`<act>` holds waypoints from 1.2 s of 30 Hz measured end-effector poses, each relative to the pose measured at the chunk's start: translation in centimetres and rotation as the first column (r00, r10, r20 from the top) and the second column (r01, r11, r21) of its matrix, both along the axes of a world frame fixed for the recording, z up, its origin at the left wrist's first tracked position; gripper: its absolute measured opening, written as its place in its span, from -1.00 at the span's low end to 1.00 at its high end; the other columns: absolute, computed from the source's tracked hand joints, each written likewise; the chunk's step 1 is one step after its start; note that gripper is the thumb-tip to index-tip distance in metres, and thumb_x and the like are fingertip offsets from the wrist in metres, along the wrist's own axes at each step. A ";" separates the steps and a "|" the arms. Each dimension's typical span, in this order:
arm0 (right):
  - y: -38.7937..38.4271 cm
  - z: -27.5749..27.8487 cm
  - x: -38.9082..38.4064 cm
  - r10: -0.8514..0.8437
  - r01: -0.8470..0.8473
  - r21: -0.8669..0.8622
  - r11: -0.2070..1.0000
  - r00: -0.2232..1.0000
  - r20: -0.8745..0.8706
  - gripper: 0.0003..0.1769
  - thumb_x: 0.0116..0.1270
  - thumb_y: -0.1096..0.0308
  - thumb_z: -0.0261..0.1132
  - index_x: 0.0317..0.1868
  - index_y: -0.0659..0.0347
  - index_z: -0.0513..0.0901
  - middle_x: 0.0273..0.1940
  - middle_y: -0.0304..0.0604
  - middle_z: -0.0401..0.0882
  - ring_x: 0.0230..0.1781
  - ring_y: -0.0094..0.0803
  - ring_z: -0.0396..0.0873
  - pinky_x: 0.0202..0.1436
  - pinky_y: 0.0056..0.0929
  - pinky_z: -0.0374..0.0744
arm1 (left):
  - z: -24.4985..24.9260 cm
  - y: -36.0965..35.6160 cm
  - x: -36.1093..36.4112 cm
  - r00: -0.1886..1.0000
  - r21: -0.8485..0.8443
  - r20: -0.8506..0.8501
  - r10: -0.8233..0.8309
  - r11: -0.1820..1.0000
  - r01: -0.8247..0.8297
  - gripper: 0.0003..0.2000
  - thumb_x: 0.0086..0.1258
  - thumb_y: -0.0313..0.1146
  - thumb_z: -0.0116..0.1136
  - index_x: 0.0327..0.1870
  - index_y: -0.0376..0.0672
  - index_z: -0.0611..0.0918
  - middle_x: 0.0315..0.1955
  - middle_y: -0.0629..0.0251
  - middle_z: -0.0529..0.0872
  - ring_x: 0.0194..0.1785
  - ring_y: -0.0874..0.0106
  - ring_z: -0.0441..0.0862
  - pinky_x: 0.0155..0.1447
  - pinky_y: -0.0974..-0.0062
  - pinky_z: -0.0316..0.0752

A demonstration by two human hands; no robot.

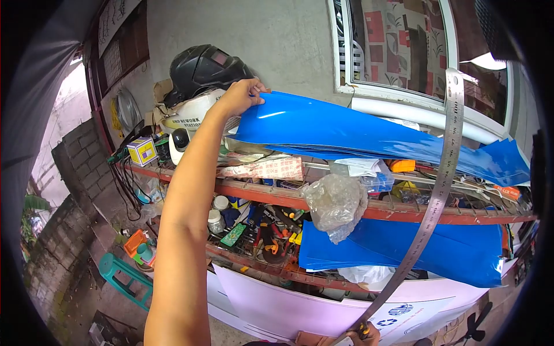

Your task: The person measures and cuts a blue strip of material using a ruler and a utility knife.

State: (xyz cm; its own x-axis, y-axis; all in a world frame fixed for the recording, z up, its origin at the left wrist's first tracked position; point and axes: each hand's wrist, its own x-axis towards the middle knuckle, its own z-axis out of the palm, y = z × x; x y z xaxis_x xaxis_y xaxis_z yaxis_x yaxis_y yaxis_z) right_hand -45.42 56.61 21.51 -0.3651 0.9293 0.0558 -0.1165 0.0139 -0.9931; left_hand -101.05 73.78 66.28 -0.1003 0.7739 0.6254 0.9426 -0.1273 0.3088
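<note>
My left hand (pixel 243 97) reaches up to the top shelf, its fingers closed on the left corner of a glossy blue sheet (pixel 329 126). The sheet stretches to the right over several similar blue sheets layered beneath it. At the bottom edge of the view, my right hand (pixel 370 335) is closed around the lower end of a long steel ruler (pixel 441 190). That ruler slants upward in front of the shelves. A small yellow-and-black piece (pixel 363 330) shows at the right hand's fingers; I cannot tell what it is.
A black welding helmet (pixel 205 72) sits behind my left hand. Crumpled clear plastic (pixel 334 199) hangs over the red shelf edge (pixel 262 195). More blue sheets (pixel 398 245) lie on the lower shelf beside mixed tools (pixel 271 230). A green stool (pixel 124 277) stands at left, and a window (pixel 398 46) is behind.
</note>
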 end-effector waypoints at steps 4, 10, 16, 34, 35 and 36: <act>-0.1 0.3 -0.3 0.030 -0.034 0.061 0.998 0.998 0.058 -0.65 0.31 0.67 0.50 0.07 0.33 0.67 -0.17 -0.34 0.59 -0.18 -0.55 0.57 -0.11 -0.54 0.56 | 0.0 -0.2 0.0 0.994 0.000 0.109 0.025 1.000 -0.025 -0.83 0.40 -0.39 0.43 -0.06 -0.21 0.77 -0.26 0.34 0.80 -0.30 0.52 0.69 -0.47 0.49 0.55; 0.0 -1.2 -0.5 -0.001 -0.004 0.044 0.999 0.993 0.121 -0.61 0.29 0.66 0.52 0.10 0.37 0.65 -0.21 -0.35 0.60 -0.19 -0.56 0.55 -0.11 -0.55 0.55 | 0.2 -0.5 1.0 0.988 0.025 0.146 0.043 0.999 -0.047 -0.71 0.37 -0.25 0.48 -0.02 -0.26 0.81 -0.16 0.06 0.86 -0.13 0.26 0.82 -0.02 0.26 0.69; -0.4 1.2 -2.0 -0.017 0.014 0.048 0.999 0.998 0.066 -0.62 0.27 0.64 0.55 0.05 0.37 0.62 -0.26 -0.34 0.63 -0.22 -0.55 0.55 -0.11 -0.54 0.56 | 1.2 0.0 -0.3 0.999 0.266 -0.035 -0.017 0.964 0.025 -0.68 0.38 -0.21 0.47 -0.04 -0.30 0.81 -0.20 -0.03 0.86 -0.12 0.21 0.83 0.02 0.26 0.67; 2.6 8.0 -16.6 0.169 -0.170 0.374 0.912 0.985 0.035 -0.69 0.16 0.49 0.63 -0.42 0.29 0.58 -0.47 -0.19 0.55 -0.45 -0.42 0.51 -0.26 -0.45 0.49 | 9.2 -33.3 0.2 0.826 0.538 -0.302 0.477 0.800 -0.265 -0.74 0.51 -0.23 0.34 0.00 -0.26 0.75 -0.20 0.28 0.81 -0.11 0.51 0.72 0.05 0.49 0.57; 2.3 10.0 -18.0 0.181 -0.172 0.479 0.861 0.983 0.026 -0.70 0.15 0.47 0.63 -0.40 0.32 0.59 -0.34 -0.13 0.60 -0.34 -0.38 0.54 -0.19 -0.42 0.49 | 8.5 -35.4 0.4 0.805 0.568 -0.299 0.513 0.773 -0.282 -0.77 0.52 -0.25 0.33 -0.03 -0.24 0.76 -0.23 0.33 0.78 -0.12 0.56 0.68 0.04 0.54 0.53; 2.0 12.0 -19.3 0.199 -0.172 0.577 0.798 0.980 0.018 -0.71 0.15 0.46 0.62 -0.37 0.34 0.61 -0.22 -0.07 0.66 -0.23 -0.34 0.57 -0.12 -0.39 0.50 | 8.1 -37.7 0.9 0.795 0.529 -0.281 0.538 0.778 -0.339 -0.78 0.53 -0.26 0.33 -0.03 -0.24 0.76 -0.23 0.34 0.78 -0.11 0.56 0.68 0.04 0.54 0.53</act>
